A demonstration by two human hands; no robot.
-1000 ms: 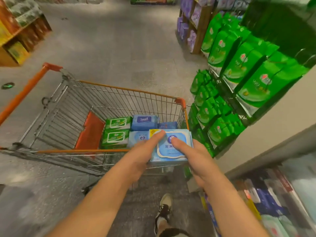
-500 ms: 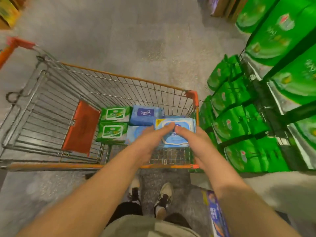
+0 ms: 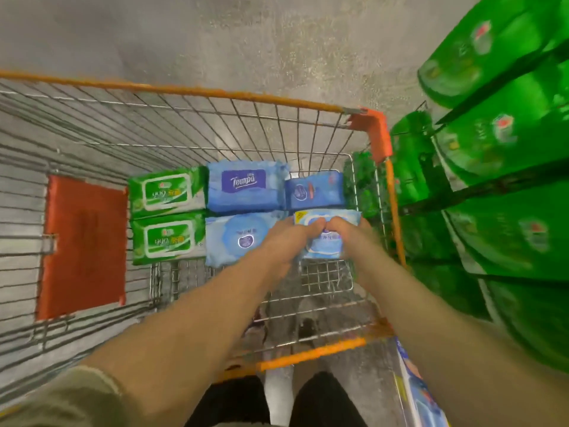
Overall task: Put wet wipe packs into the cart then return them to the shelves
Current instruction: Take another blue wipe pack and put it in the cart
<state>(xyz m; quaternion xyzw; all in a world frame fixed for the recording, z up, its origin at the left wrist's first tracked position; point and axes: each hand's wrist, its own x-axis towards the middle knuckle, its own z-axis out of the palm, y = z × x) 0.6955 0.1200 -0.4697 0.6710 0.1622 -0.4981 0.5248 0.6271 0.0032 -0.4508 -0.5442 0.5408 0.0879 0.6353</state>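
Both hands, left hand (image 3: 288, 238) and right hand (image 3: 351, 234), now lower the light-blue wipe pack (image 3: 326, 238) beneath their fingers down onto the cart (image 3: 381, 137) floor.

Six packs lie in my cart (image 3: 215, 97) in two rows. Far row: one pack (image 3: 166, 192) left, another (image 3: 244, 184) middle, a third (image 3: 314, 189) right. Near row: one (image 3: 167, 238) left, one (image 3: 234, 238) middle, and the last (image 3: 326, 241) right under my left hand (image 3: 286, 238) and right hand (image 3: 354, 235). Shelves (image 3: 492, 186) stand right of the cart.

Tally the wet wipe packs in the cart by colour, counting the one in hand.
Green packs: 2
Blue packs: 4, including the held pack under the left hand and right hand
Total: 6
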